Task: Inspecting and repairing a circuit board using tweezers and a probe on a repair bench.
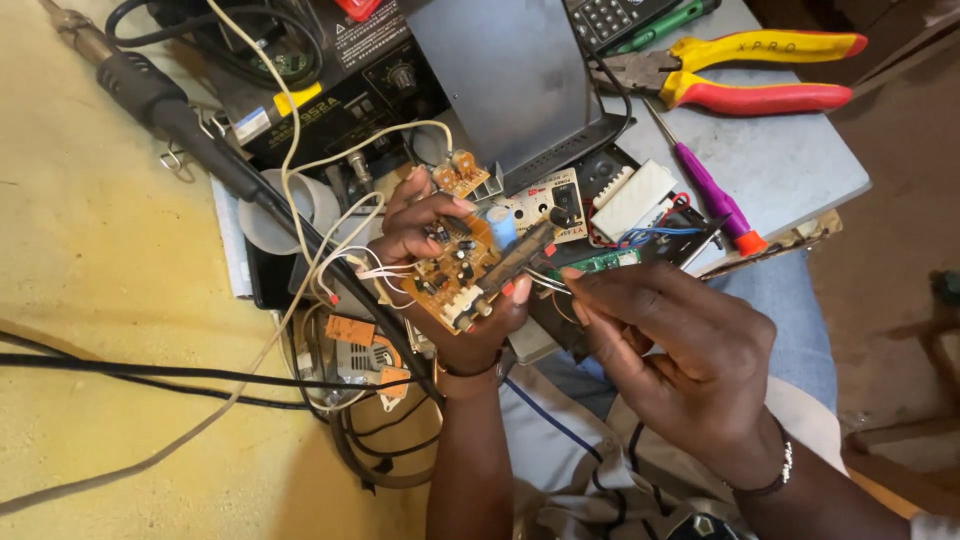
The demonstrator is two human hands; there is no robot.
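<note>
The left hand covers the underside and near edge of the brown circuit board, and what the right hand pinches at its fingertips is too small to tell. At the top of the frame, the keypad device and green screwdriver are cut off by the edge. The black station is half buried under cables.

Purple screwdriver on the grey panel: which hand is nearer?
Right. The right hand sits just below-left of the purple screwdriver; the left hand, holding the orange circuit board, is farther left.

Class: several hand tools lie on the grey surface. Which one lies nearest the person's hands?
The purple-handled screwdriver, orange-tipped, lying diagonally just above the right hand; the red-and-yellow pliers and green-handled tool lie farther up.
</note>
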